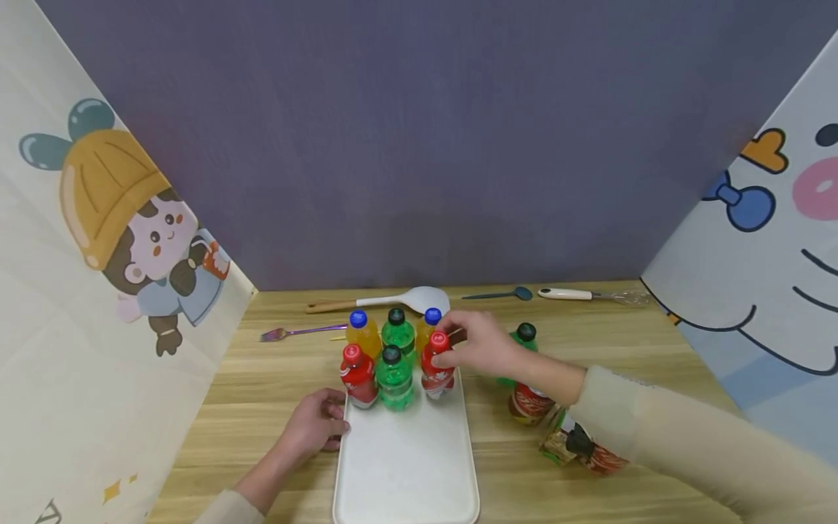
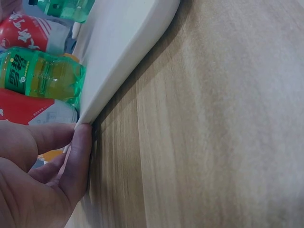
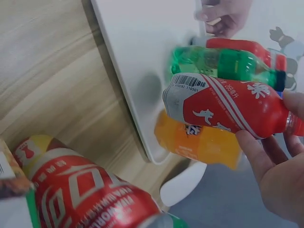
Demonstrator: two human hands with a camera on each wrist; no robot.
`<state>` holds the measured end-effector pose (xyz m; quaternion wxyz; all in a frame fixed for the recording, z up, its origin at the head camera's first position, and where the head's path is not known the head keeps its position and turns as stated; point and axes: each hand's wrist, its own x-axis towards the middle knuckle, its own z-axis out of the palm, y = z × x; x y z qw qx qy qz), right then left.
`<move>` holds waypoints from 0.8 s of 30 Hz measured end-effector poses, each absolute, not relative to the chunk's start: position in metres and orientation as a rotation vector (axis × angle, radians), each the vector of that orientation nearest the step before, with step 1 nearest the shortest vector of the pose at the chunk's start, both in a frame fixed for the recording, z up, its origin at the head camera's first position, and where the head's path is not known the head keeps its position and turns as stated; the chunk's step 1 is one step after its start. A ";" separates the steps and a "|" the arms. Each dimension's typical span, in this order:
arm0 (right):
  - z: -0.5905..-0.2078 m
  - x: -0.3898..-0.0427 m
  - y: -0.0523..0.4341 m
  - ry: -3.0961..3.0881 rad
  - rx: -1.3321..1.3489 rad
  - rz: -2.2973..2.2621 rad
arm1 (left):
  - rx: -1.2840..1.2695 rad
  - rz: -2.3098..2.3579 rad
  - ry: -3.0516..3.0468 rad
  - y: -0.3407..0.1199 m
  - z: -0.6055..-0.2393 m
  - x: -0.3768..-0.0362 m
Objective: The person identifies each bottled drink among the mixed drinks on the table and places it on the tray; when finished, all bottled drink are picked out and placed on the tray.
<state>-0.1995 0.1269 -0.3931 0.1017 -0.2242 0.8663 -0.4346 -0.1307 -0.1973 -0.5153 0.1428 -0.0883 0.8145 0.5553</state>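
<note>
My right hand point(image 1: 481, 342) grips a red bottle point(image 3: 223, 104) by its neck and upper body, over the right side of a white tray point(image 1: 406, 466). Whether that bottle's base touches the tray, I cannot tell. On the tray's far half stand another red bottle point(image 1: 358, 378), two green bottles point(image 1: 395, 382) with black caps, and two orange drink bottles point(image 3: 194, 140) with blue caps. At the tray's left rim, my left hand point(image 1: 314, 422) pinches the edge between thumb and fingers point(image 2: 78, 156).
Right of the tray are a green bottle point(image 1: 526, 335), a red can point(image 3: 90, 185) and other packages point(image 1: 559, 437), partly hidden by my right arm. Along the back lie a white spatula point(image 1: 425, 298), a dark spoon point(image 1: 521, 293) and a whisk point(image 1: 569, 294). A fork point(image 1: 278, 334) lies left.
</note>
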 end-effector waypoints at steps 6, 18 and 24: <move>-0.402 -0.198 0.122 2.550 -0.679 -1.223 | -0.260 1.604 2.349 -0.197 -0.516 -0.132; -0.413 -0.195 0.116 2.548 -0.643 -1.228 | -0.259 1.601 2.343 -0.198 -0.517 -0.132; -0.416 -0.195 0.116 2.549 -0.626 -1.238 | -0.248 1.602 2.346 -0.198 -0.517 -0.132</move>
